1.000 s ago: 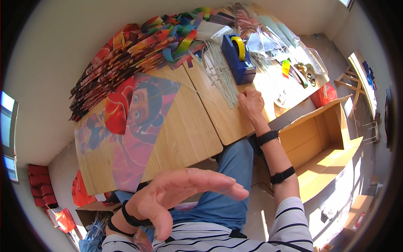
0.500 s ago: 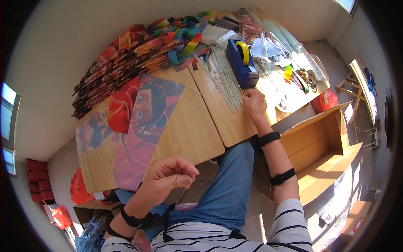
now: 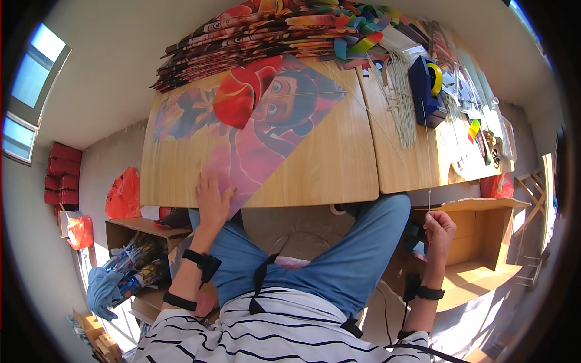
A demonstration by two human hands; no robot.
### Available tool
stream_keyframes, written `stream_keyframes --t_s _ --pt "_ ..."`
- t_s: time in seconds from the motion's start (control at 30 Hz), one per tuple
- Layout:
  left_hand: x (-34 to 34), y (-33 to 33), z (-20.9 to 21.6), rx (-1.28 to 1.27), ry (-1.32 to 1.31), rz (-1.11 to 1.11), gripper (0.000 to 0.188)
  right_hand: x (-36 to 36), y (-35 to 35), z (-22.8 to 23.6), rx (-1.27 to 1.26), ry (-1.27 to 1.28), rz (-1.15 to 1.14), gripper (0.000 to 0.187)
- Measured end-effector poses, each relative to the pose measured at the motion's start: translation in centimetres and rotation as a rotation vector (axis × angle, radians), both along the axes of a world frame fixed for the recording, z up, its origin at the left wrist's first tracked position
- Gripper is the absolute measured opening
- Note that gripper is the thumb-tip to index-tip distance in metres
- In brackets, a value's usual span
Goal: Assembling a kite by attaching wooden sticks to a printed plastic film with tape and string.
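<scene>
A kite sheet (image 3: 266,142) printed with a cartoon figure lies on the wooden table, its lower corner hanging over the front edge. My left hand (image 3: 213,198) rests on that lower part, fingers spread and palm down. On the sheet is a red printed flap (image 3: 239,97). Low at the right, beyond the table edge, my right hand (image 3: 440,230) pinches the near end of a thin pale rod (image 3: 429,160). The rod runs away from me toward the blue tape dispenser (image 3: 422,91) with a yellow roll. A bundle of similar rods (image 3: 399,112) lies beside the dispenser.
Folded printed kites (image 3: 260,39) are stacked along the table's far side, with rainbow ribbons (image 3: 366,42) at their right end. Scissors (image 3: 496,151) lie near the right edge. An open cardboard box (image 3: 472,242) stands below on the right; another box (image 3: 142,227) is at the left.
My right hand has drawn back from beside the tape dispenser, now with a thin rod in it. My left hand has moved from above my lap onto the kite sheet. The view has shifted.
</scene>
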State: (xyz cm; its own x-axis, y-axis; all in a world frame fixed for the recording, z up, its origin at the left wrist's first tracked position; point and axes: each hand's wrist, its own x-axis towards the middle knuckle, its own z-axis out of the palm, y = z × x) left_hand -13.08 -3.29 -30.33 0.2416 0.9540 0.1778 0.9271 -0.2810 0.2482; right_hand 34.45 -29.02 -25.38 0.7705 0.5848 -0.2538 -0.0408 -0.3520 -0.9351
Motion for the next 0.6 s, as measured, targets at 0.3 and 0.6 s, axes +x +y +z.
stream_keyframes --t_s 0.3,0.6 --pt "-1.4 1.8 -0.5 -0.122 0.042 0.018 0.078 -7.5 5.7 2.8 0.051 0.006 0.176 0.005" --pt "-10.4 11.7 2.2 -0.229 -0.033 -0.240 0.078 -12.2 12.4 2.8 -0.078 -0.153 0.542 0.003"
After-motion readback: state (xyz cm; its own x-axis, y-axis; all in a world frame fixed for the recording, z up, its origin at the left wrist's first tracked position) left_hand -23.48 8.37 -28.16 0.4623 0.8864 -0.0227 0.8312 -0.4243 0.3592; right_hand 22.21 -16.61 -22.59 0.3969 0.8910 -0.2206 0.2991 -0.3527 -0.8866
